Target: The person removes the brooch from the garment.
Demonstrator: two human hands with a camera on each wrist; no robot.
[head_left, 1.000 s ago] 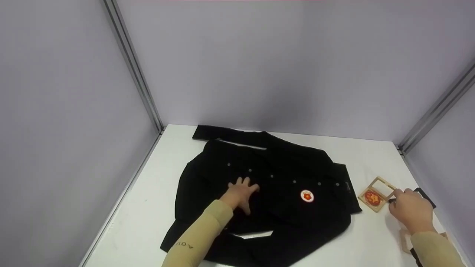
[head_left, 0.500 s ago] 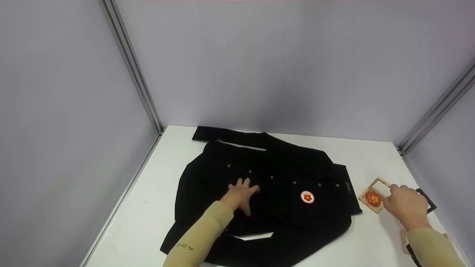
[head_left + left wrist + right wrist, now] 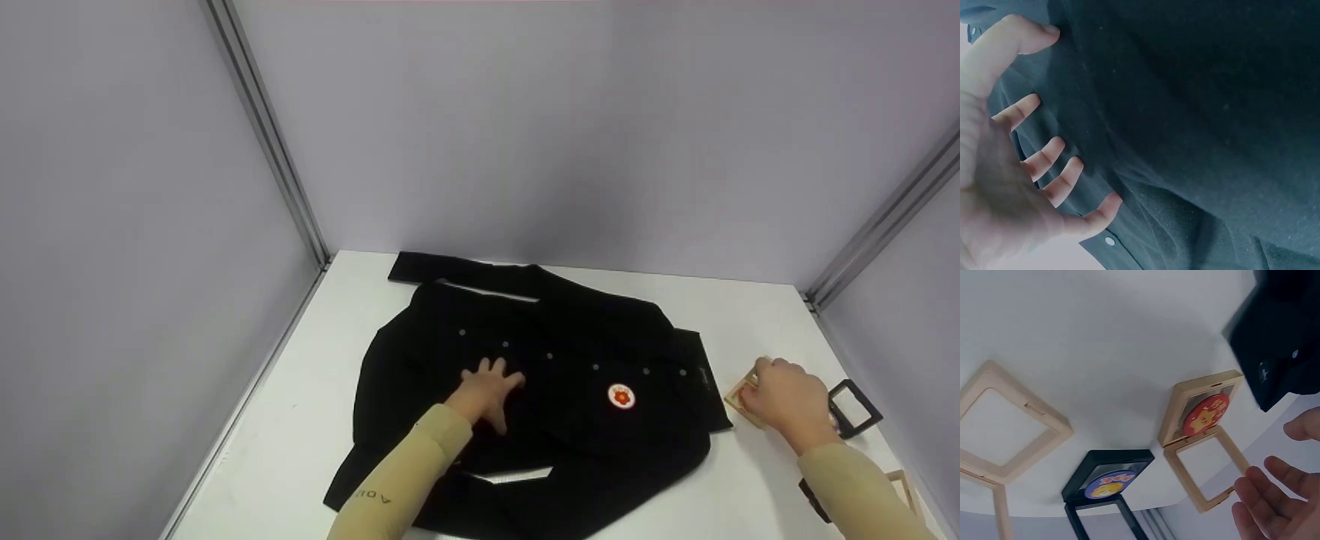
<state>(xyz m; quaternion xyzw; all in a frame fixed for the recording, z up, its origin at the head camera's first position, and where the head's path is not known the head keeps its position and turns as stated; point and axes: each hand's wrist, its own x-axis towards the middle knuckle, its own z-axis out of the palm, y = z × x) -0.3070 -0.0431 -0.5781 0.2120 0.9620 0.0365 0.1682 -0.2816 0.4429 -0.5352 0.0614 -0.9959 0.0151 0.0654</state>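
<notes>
A black button-up garment (image 3: 570,405) lies spread out, a round white badge with a red flower (image 3: 621,396) on its front. My left hand (image 3: 484,394) rests on the garment, fingers spread; in the left wrist view its fingertips touch the dark cloth. My right hand (image 3: 791,397) is over a gold-coloured hinged case (image 3: 1171,415) with its lid up, hiding much of it in the head view. Inside the case sits a round red badge with a star (image 3: 1206,415). The right fingers (image 3: 1258,495) are loosely bent near the lid frame; whether they touch it I cannot tell.
Right of that hand stands a black hinged case (image 3: 870,411), lid raised, holding a blue round badge (image 3: 1109,485). A beige case (image 3: 1053,423) lies nearer the front right, partly behind the sleeve. Grey walls (image 3: 570,135) enclose the white table (image 3: 292,420).
My right hand has moved left, from beside the black case to over the gold-coloured case. The left hand and the garment stay where they were.
</notes>
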